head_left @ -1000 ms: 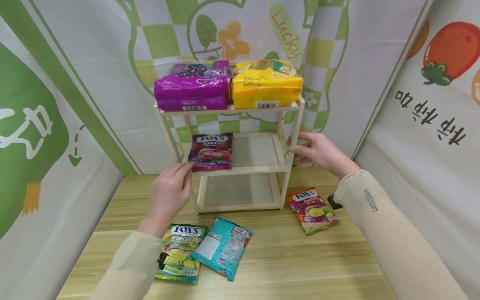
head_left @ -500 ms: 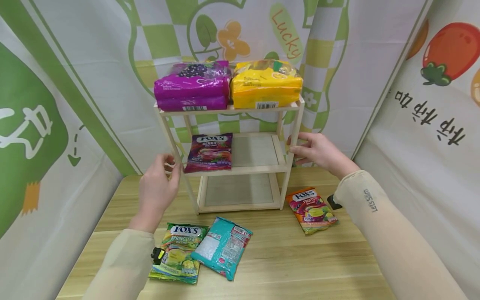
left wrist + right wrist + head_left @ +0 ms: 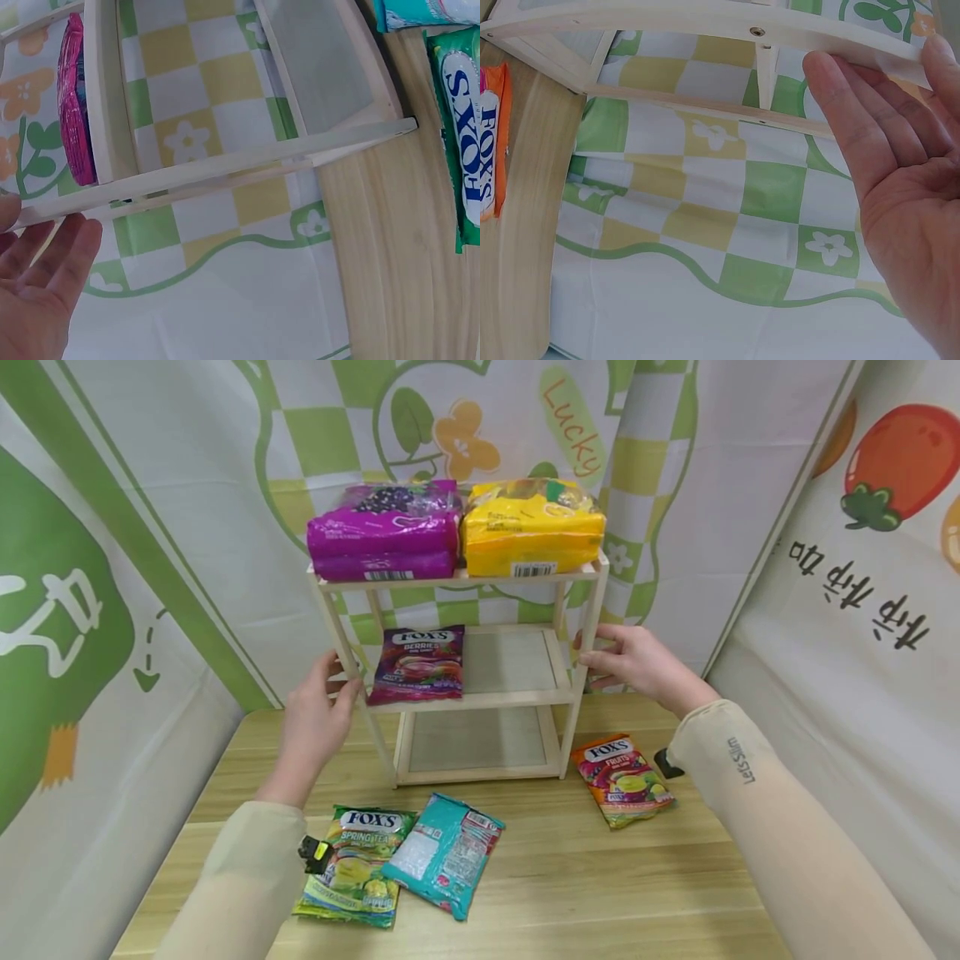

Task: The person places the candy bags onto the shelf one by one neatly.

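Wooden bench [image 3: 600,885] is being occupied by the rack [image 3: 510,699]: left post [image 3: 379,743] being pinched by the left hand [image 3: 311,718], purple bag [image 3: 382,547] atop it risking being toppled by uneven tugging, right post [image 3: 572,731] being pinched by the right hand [image 3: 637,664].

Mid shelf [image 3: 517,658] has room on its R half; berries bag [image 3: 420,667] blocks the L. Bottom shelf [image 3: 476,739] is free from the front, btwn L post [image 3: 335,627] & R post [image 3: 592,618]. L hand [image 3: 311,718] & R hand [image 3: 639,664] on those posts crowd the sides. Purple bag [image 3: 382,545] & yellow bag [image 3: 534,539] fill the top. On the counter [image 3: 570,868] I see a lane btwn teal bag [image 3: 446,856] & orange bag [image 3: 626,783].
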`<action>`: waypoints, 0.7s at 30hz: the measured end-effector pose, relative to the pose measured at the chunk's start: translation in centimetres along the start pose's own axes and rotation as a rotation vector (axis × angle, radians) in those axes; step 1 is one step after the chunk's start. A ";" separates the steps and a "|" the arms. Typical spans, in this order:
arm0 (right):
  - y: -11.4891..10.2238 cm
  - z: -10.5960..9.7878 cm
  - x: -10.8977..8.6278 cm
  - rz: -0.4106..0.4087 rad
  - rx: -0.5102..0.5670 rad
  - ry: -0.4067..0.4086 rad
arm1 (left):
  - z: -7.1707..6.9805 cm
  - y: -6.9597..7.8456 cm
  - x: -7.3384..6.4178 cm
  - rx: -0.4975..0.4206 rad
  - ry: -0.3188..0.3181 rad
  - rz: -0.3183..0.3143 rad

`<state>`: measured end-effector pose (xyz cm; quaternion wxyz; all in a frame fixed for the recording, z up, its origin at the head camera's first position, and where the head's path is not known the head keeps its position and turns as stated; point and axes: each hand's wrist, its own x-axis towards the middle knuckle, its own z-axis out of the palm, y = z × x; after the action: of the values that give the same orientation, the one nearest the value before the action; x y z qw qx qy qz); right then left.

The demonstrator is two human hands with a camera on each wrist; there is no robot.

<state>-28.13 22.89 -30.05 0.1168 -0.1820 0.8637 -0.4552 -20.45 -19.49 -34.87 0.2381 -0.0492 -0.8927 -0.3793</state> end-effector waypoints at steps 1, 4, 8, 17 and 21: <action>0.0 0.0 0.0 -0.002 -0.002 0.000 | -0.1 0.0 0.1 -0.004 -0.007 -0.006; 0.0 0.0 0.0 -0.007 -0.006 0.000 | -0.3 0.1 0.3 -0.008 -0.022 -0.014; -0.1 0.0 0.0 -0.011 -0.006 -0.007 | -0.5 0.1 0.6 -0.028 -0.046 -0.025; 0.0 -0.4 0.1 -0.004 0.016 -0.032 | -1.5 -0.1 1.4 -0.077 -0.199 -0.103; 0.3 -0.6 0.3 -0.006 0.030 -0.036 | -1.8 -0.1 1.7 -0.081 -0.251 -0.120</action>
<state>-28.65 23.36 -30.01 0.1338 -0.1908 0.8540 -0.4653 -21.23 -21.00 -33.06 0.0993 -0.0521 -0.9009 -0.4193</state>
